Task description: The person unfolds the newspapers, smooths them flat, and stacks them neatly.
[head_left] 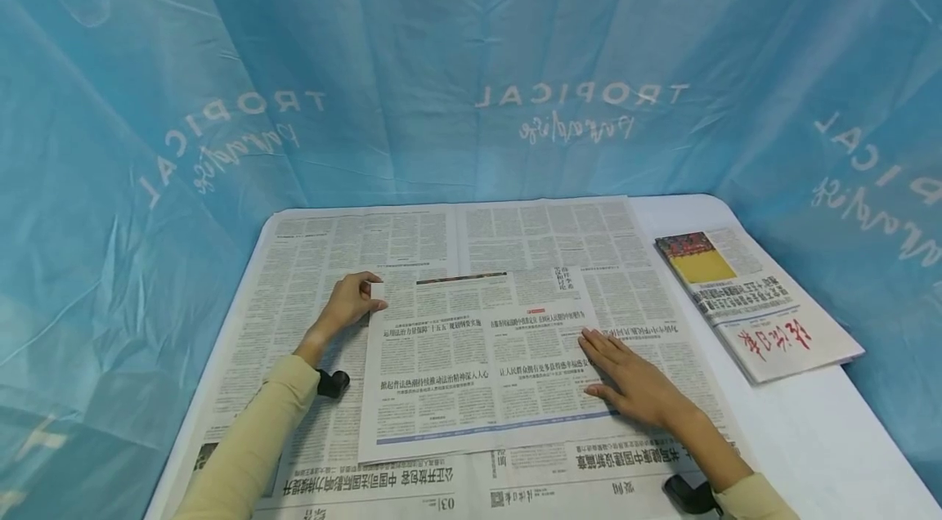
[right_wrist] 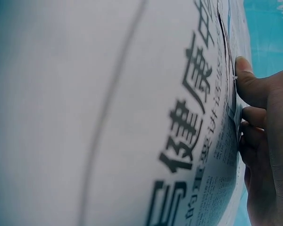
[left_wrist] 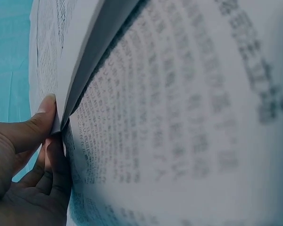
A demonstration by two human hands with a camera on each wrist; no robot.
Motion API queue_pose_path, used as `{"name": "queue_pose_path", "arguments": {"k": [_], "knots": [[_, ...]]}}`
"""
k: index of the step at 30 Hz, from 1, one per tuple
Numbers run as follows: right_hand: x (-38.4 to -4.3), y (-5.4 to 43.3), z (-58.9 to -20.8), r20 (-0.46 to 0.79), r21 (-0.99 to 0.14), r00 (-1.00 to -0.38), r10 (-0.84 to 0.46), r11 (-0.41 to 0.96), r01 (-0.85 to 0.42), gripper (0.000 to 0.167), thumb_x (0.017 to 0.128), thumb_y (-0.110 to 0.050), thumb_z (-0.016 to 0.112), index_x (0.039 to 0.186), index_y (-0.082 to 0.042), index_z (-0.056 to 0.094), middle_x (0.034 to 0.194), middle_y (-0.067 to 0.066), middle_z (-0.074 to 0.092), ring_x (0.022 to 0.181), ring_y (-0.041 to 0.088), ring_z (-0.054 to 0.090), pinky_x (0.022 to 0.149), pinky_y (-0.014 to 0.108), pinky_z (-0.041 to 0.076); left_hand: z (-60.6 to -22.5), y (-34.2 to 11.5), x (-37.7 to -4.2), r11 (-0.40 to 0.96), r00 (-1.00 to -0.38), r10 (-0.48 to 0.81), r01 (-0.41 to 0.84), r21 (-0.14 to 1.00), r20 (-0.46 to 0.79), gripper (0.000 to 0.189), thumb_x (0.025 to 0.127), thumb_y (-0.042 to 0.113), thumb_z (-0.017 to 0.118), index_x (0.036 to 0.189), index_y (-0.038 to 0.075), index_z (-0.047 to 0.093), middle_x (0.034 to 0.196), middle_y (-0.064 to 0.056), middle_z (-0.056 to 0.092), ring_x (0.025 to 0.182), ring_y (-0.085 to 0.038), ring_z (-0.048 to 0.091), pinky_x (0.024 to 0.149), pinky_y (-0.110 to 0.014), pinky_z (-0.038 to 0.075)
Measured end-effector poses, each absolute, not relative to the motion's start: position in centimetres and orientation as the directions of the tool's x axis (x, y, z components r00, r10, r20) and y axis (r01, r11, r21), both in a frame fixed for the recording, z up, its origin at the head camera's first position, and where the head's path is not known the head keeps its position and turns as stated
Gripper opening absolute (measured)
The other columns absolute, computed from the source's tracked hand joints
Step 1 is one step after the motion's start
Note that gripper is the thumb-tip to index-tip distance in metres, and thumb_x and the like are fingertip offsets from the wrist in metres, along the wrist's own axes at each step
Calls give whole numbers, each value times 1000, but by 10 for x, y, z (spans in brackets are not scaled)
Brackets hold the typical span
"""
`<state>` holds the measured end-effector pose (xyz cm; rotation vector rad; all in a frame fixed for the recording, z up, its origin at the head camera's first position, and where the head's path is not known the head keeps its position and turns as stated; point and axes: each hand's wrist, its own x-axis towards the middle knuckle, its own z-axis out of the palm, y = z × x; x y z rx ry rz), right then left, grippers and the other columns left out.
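A folded newspaper lies on larger spread newspaper sheets in the head view. At its far left corner my left hand pinches the paper edge. In the left wrist view the thumb is on the edge of the folded newspaper, with the other fingers below it, and a gap shows under the fold. Across from it, my right hand rests with extended fingers on the right edge of the folded newspaper. The right wrist view shows the right hand beside the paper edge.
A stack of folded newspapers with red lettering lies to the right on the white table. Blue curtains hang close behind the table and along both sides. Dark wrist cameras sit at both wrists.
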<state>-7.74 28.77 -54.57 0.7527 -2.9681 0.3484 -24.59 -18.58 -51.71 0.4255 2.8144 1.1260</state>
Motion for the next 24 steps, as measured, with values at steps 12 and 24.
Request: {"name": "queue_pose_path", "arguments": {"k": [12, 24], "knots": [[-83, 288, -544, 101, -197, -875, -473, 853, -484, 76, 93, -53, 58, 151, -10, 37, 157, 8, 35, 141, 33, 37, 113, 44, 26, -514, -189, -242, 703, -953, 302, 244, 668, 31, 44, 84, 7, 76, 122, -10, 58, 72, -9, 51, 60, -16, 43, 61, -33, 39], [-135, 304, -532, 255, -125, -764, -593, 764, -634, 41, 87, -5, 69, 128, -3, 63, 132, 13, 61, 123, 34, 56, 107, 50, 36, -516, -182, -235, 816, -895, 389, 444, 369, 217, 44, 83, 18, 78, 121, 5, 61, 117, -21, 56, 98, -36, 55, 82, -51, 43]]}}
